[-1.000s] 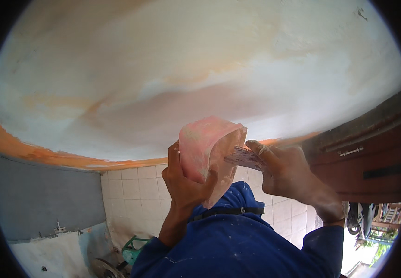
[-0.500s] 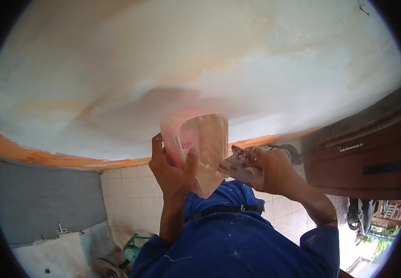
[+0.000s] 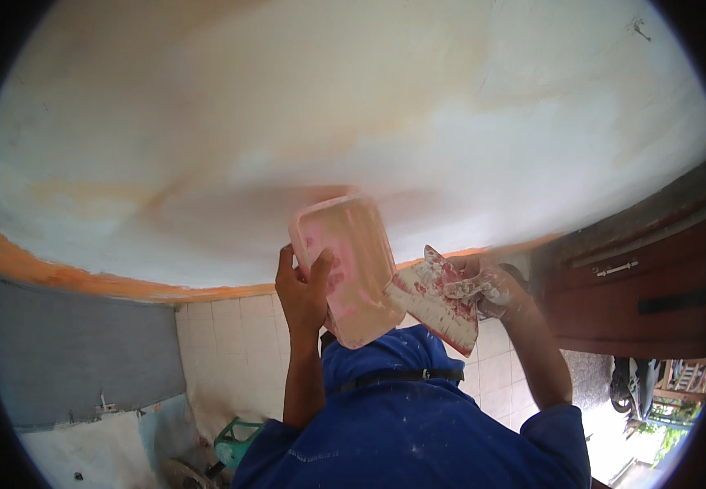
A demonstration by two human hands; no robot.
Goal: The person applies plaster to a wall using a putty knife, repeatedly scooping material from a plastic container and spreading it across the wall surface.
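Observation:
My left hand (image 3: 305, 287) grips a pink plastic tub (image 3: 361, 269) by its left side, thumb inside over the wall and fingers behind. The tub is tilted so its inside faces me, and beige paste coats much of it. In my right hand (image 3: 483, 287), whitened with paste, is a broad scraper (image 3: 438, 300). Its flat blade is smeared with white and dark red, and its left edge is close to the tub's right rim; whether they touch I cannot tell. The patchy white and cream wall (image 3: 353, 98) rises just beyond both hands.
An orange painted strip (image 3: 84, 279) runs along the wall's lower edge, above pale floor tiles (image 3: 235, 342). To the left are a grey panel (image 3: 84, 350) and a green plastic chair (image 3: 237, 438). A dark red-brown door (image 3: 638, 285) stands at right, with a bright opening below it.
The tub has turned so more of its inside faces me. My right hand has rotated the scraper, and its broad blade face now shows. My left hand keeps its hold.

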